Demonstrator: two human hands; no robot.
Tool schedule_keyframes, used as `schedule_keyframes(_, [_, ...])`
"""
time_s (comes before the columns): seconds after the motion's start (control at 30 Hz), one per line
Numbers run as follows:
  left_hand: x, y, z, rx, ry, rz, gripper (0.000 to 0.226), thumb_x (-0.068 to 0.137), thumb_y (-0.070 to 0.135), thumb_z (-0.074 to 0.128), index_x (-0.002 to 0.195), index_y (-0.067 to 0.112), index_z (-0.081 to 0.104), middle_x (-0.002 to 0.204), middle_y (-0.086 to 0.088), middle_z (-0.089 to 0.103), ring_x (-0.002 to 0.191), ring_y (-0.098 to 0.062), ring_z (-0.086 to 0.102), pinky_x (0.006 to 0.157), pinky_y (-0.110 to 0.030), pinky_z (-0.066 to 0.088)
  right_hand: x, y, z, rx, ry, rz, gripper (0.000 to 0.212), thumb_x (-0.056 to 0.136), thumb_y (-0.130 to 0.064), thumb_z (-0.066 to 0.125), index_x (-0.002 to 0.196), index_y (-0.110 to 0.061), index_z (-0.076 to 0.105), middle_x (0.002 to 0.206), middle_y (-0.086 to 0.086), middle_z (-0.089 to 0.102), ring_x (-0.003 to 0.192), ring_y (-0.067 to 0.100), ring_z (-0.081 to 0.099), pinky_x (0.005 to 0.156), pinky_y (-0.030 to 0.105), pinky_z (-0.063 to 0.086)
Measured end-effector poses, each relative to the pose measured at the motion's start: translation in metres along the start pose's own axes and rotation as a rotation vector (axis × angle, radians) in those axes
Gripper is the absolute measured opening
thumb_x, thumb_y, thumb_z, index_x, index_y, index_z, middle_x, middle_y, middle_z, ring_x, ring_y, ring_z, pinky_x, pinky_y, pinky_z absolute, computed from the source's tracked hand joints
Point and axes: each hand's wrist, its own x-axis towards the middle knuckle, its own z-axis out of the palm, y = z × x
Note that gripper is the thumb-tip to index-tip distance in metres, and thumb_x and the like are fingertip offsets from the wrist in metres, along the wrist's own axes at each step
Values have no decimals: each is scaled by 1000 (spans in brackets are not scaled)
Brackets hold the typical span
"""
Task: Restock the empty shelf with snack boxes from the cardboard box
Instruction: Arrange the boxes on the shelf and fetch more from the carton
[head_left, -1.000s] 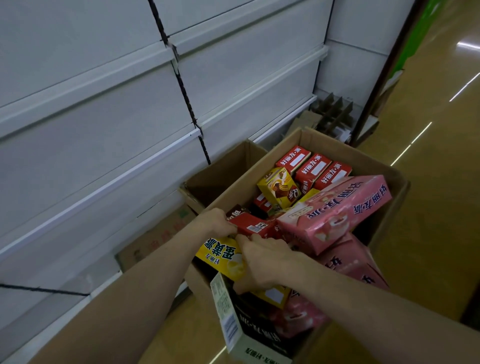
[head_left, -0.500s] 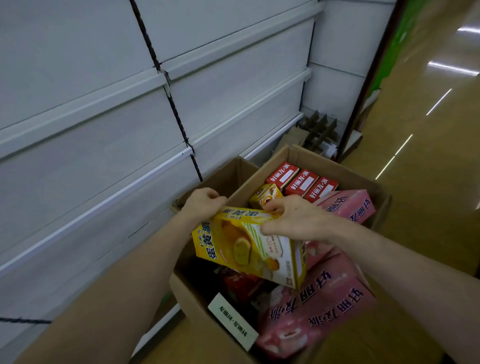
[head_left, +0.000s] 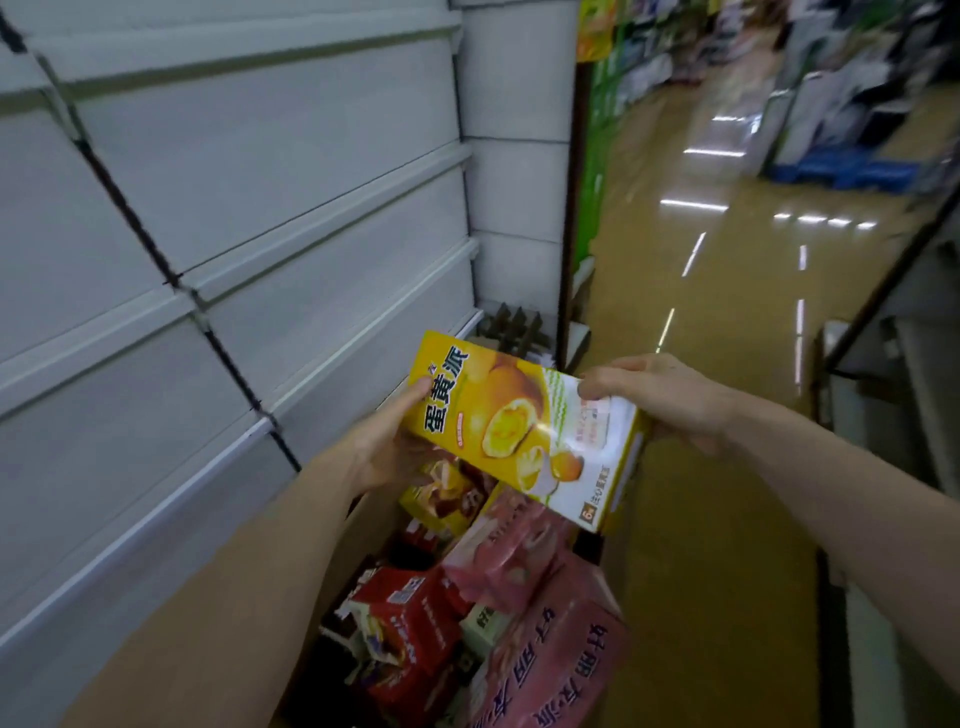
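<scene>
At the bottom of the view, a large pink box (head_left: 545, 670) is seen lying in the cardboard box (head_left: 371, 530). It is printed with big purple characters, upside down to the camera, which appear to read 好丽友·派. Beside it, to the left, red boxes (head_left: 410, 623) are packed; their white lettering is too blurred to be read. A smaller yellow-and-brown box (head_left: 441, 499) with a chocolate picture is lodged just beyond them.

Above these contents, a yellow box (head_left: 519, 431) is held in the air by both hands, tilted down to the right and clear of the cardboard box. Its front is marked 蛋黄派 in dark green characters beside a picture of golden cakes. A "6" is printed on a dark badge at its lower corner, and the small print on its white end panel cannot be read.

The box's left end is gripped by the left hand (head_left: 384, 441), with the thumb laid on the front and the fingers hidden behind. The white end is pinched by the right hand (head_left: 660, 400), thumb on top and fingers curled underneath.

White shelves (head_left: 260, 260) are ranged along the left. Further off, a glossy tan floor (head_left: 727, 312) is streaked with reflected lights, and blurred stocked aisles (head_left: 831, 78) are seen at the far end.
</scene>
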Motion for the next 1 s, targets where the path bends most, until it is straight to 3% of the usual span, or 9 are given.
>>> schedule_keyframes(0.07, [3, 12, 29, -73, -65, 21, 34, 89, 47, 59, 96, 14, 59, 104, -14, 63, 99, -30, 61, 93, -49, 47, -12, 4, -25, 48, 75, 23, 16, 83, -29, 66, 90, -16, 71, 86, 4, 75, 78, 18, 68, 74, 33, 54])
schedule_keyframes(0.2, [2, 40, 99, -117, -185, 98, 33, 83, 42, 67, 97, 11, 63, 83, -12, 73, 90, -29, 64, 87, -49, 51, -38, 11, -71, 51, 158, 64, 23, 85, -32, 65, 99, -14, 70, 87, 6, 75, 79, 20, 69, 76, 34, 56])
schedule_keyframes(0.3, [-4, 60, 150, -116, -309, 119, 64, 64, 43, 76, 119, 13, 61, 109, -12, 69, 95, -29, 67, 76, -45, 55, -61, 15, -104, 3, 201, 93, 28, 87, -35, 64, 100, -11, 69, 87, 7, 75, 79, 21, 70, 75, 34, 56])
schedule_keyframes(0.47, [-18, 84, 228, -80, -398, 216, 23, 86, 33, 68, 99, 15, 61, 90, -10, 67, 83, -30, 65, 69, -47, 52, -108, 18, -155, -62, 341, 61, 26, 90, -42, 60, 97, -20, 71, 87, 2, 76, 82, 19, 73, 87, 36, 56])
schedule_keyframes(0.57, [-29, 95, 275, -97, -475, 270, 13, 88, 28, 67, 94, 18, 62, 84, -8, 68, 80, -26, 65, 68, -43, 53, -140, 18, -182, -69, 438, 23, 15, 92, -42, 57, 94, -30, 65, 86, -3, 75, 78, 12, 72, 73, 24, 55])
schedule_keyframes(0.63, [-42, 101, 306, -98, -534, 315, 7, 89, 22, 65, 94, 18, 63, 84, -7, 67, 79, -23, 63, 69, -41, 53, -158, 20, -200, -85, 520, 2, 19, 92, -45, 57, 99, -29, 64, 87, -4, 75, 77, 9, 72, 69, 21, 55])
schedule_keyframes(0.8, [-76, 115, 378, -77, -682, 356, 12, 87, 15, 66, 98, 15, 64, 99, -14, 67, 89, -28, 63, 83, -46, 53, -207, 28, -248, -92, 708, -13, 33, 87, -50, 60, 105, -23, 66, 84, -6, 75, 74, 8, 72, 70, 24, 57])
schedule_keyframes(0.9, [-96, 119, 417, -40, -710, 372, 13, 87, 16, 65, 100, 14, 61, 95, -15, 65, 83, -28, 63, 75, -43, 53, -235, 32, -274, -125, 803, -16, 37, 87, -49, 61, 107, -19, 68, 91, -2, 74, 80, 11, 72, 76, 29, 58])
schedule_keyframes(1.0, [-115, 119, 455, -22, -752, 379, 11, 88, 17, 65, 98, 14, 60, 94, -16, 65, 83, -29, 62, 75, -44, 52, -262, 38, -298, -133, 863, -2, 35, 87, -48, 62, 102, -17, 69, 87, -2, 74, 75, 10, 71, 69, 24, 57])
